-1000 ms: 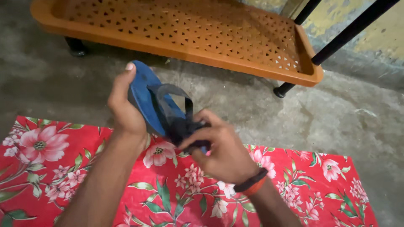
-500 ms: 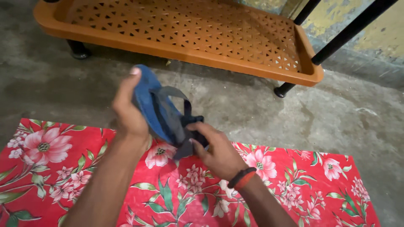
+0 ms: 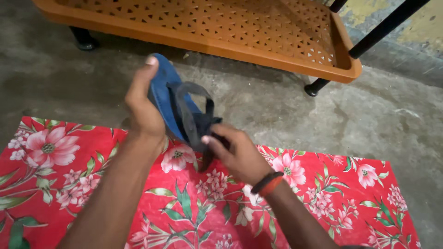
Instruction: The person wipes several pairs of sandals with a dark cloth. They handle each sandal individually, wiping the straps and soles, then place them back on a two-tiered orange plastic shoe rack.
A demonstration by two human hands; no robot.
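L hand [image 3: 144,110] grips blue sandal [image 3: 165,94] by its edge, raised over red floral mat [image 3: 55,175]. R hand [image 3: 235,154] now pinching dark strap [image 3: 196,117] lower down; sandal tilted more upright vs. a sec ago.

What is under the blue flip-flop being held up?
Below the blue flip-flop lie the red floral cloth and bare concrete floor. Both hands cover part of the sole, so its underside stays unseen.

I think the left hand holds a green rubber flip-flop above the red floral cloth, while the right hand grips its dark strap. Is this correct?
Not quite: the rubber flip-flop is blue, not green, as the head view shows. The rest stands: the left hand holds it above the red floral cloth, and the right hand grips its dark strap.
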